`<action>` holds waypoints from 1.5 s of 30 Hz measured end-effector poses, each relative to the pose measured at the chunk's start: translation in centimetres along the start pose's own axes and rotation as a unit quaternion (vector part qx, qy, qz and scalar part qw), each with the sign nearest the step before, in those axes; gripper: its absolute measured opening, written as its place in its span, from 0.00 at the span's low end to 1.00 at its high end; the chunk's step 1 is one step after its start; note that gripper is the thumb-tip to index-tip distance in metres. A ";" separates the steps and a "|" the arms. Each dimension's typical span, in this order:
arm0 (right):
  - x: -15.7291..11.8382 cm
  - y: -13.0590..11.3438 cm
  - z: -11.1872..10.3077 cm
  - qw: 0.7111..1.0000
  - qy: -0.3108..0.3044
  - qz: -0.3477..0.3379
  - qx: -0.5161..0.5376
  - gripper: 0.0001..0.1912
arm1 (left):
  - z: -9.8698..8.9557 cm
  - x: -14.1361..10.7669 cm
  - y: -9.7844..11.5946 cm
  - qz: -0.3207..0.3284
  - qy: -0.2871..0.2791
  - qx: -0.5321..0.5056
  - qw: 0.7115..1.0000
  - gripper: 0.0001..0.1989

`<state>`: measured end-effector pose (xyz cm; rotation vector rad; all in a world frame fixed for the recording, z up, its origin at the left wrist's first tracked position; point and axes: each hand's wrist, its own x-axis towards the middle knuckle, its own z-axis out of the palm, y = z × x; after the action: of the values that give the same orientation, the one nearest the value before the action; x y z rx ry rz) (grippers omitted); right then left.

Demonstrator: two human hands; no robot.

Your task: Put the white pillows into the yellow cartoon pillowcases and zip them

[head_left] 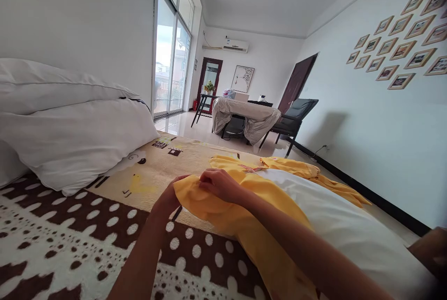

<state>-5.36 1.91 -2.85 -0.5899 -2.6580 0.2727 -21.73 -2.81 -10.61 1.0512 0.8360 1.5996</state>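
Observation:
A yellow cloth [258, 207] lies bunched over the bed, spreading from my hands down to the lower edge of the view. My left hand [170, 197] grips its near left end, with most of the fingers hidden behind the fabric. Close beside it, my right hand [220, 184] pinches the cloth from above, fingers curled in. Under and right of the cloth is a plump white pillow or folded bedding [335, 211]; which one I cannot tell. More yellow fabric [296, 168] with a small reddish print lies beyond it.
White pillows [80, 123] are stacked at the left on a patterned brown and cream blanket [195, 244]. Past the bed stand a covered table [244, 111], a black chair [296, 116] and a plant [209, 87]. A wall with framed pictures [401, 51] is on the right.

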 end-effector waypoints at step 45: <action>2.6 3.3 -3.4 0.998 -0.065 -0.001 -0.017 0.24 | 2.6 -0.4 1.2 0.101 0.036 0.053 0.993 0.05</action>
<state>-4.92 6.32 0.18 -0.5985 -2.7928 0.2741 -19.67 -3.49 -8.66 1.1895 0.8933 1.7869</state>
